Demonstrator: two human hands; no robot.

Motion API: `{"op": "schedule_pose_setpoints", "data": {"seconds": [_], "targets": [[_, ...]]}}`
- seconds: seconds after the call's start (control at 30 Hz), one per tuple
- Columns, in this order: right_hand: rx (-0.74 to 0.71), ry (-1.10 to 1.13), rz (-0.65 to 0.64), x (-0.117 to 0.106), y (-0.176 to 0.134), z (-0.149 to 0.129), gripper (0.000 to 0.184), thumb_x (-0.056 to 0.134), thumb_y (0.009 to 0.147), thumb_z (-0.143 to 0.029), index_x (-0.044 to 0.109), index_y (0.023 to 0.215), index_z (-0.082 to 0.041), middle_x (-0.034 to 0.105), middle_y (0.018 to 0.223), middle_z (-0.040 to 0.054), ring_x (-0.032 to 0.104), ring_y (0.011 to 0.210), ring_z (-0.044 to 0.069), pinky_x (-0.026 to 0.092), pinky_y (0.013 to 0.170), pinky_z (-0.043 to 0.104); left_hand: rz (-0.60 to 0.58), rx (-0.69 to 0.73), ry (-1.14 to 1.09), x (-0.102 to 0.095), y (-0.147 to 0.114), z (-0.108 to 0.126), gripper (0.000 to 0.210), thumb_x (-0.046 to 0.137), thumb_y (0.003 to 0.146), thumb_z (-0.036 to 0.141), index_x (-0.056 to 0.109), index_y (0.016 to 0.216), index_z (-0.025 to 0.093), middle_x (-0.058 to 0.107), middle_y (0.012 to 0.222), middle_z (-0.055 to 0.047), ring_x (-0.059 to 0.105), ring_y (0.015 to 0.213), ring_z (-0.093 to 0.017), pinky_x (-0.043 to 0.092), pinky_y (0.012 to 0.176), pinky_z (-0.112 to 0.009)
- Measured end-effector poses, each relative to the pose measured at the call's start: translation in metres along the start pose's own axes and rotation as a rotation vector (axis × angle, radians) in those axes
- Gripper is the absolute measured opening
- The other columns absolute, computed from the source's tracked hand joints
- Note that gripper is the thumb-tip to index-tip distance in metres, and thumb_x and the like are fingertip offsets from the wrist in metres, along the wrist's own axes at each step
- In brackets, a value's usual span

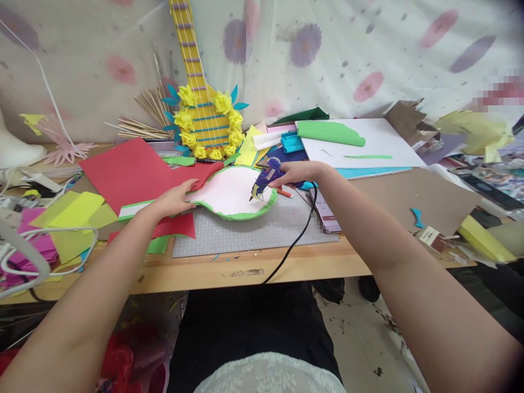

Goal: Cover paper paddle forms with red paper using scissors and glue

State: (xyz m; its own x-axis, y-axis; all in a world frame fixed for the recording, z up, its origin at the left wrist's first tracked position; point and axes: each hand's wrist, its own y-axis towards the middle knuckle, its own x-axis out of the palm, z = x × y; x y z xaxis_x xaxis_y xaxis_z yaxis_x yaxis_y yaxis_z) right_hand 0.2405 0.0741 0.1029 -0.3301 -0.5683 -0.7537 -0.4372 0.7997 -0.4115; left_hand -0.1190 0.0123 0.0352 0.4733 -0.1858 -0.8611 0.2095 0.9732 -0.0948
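Observation:
A white guitar-shaped cutout [233, 191] with a green paper edge lies on a grey cutting mat [196, 229]. My left hand [178, 199] grips its narrow neck, thumb on the near side and fingers on the far side. In my right hand [297, 173] is a blue hot glue gun [266, 177], its nozzle pointing down over the wide body of the cutout. I cannot tell whether the nozzle touches the surface. A black cord [292, 245] runs from the glue gun over the table's front edge. Red paper [133, 169] lies beside my left hand.
A yellow paper guitar [210, 128] with yellow flowers leans at the back. Wooden sticks [153, 112], green paper [329, 134] on a white board [385, 144], and brown cardboard [409, 199] surround the mat. Yellow sheets [77, 213] and a white cable [53, 229] lie left.

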Motion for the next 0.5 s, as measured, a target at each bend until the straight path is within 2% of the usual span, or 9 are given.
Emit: {"op": "schedule_pose_setpoints", "data": {"seconds": [0.13,0.23,0.4,0.5], "targets": [[-0.029,-0.101,-0.027,0.009,0.006,-0.007,0.046,0.075,0.064,-0.058,0.059,0.077,-0.017,0.053,0.063,-0.0001,0.050,0.060,0.012,0.036,0.054,0.024,-0.004,-0.016,0.029,-0.002,-0.001,0.003,0.089,0.068,0.066,0.046,0.034,0.145,0.023,0.044,0.147,-0.010,0.044,0.132,-0.032,0.041,0.102,-0.040],[0.016,-0.077,-0.009,0.002,0.009,0.006,0.045,0.074,0.067,-0.058,0.058,0.079,-0.018,0.052,0.061,-0.0006,0.048,0.055,0.011,0.035,0.050,0.024,-0.007,-0.011,0.043,-0.003,-0.002,0.004,0.088,0.067,0.066,0.045,0.033,0.145,0.022,0.041,0.149,-0.010,0.044,0.132,-0.032,0.040,0.103,-0.041],[0.115,-0.029,0.147,-0.015,0.005,0.038,0.043,0.072,0.070,-0.057,0.055,0.073,-0.017,0.048,0.055,-0.0017,0.040,0.047,0.008,0.030,0.044,0.024,-0.009,0.000,0.023,-0.003,0.002,0.002,0.088,0.066,0.066,0.042,0.033,0.145,0.020,0.044,0.147,-0.012,0.042,0.134,-0.031,0.038,0.106,-0.042],[0.110,0.075,0.204,-0.014,-0.003,0.048,0.041,0.071,0.072,-0.055,0.057,0.072,-0.017,0.053,0.059,0.0002,0.042,0.048,0.008,0.033,0.045,0.024,-0.001,0.004,0.023,-0.002,0.004,0.001,0.088,0.067,0.065,0.041,0.034,0.144,0.020,0.041,0.148,-0.013,0.042,0.134,-0.032,0.037,0.107,-0.043]]}}
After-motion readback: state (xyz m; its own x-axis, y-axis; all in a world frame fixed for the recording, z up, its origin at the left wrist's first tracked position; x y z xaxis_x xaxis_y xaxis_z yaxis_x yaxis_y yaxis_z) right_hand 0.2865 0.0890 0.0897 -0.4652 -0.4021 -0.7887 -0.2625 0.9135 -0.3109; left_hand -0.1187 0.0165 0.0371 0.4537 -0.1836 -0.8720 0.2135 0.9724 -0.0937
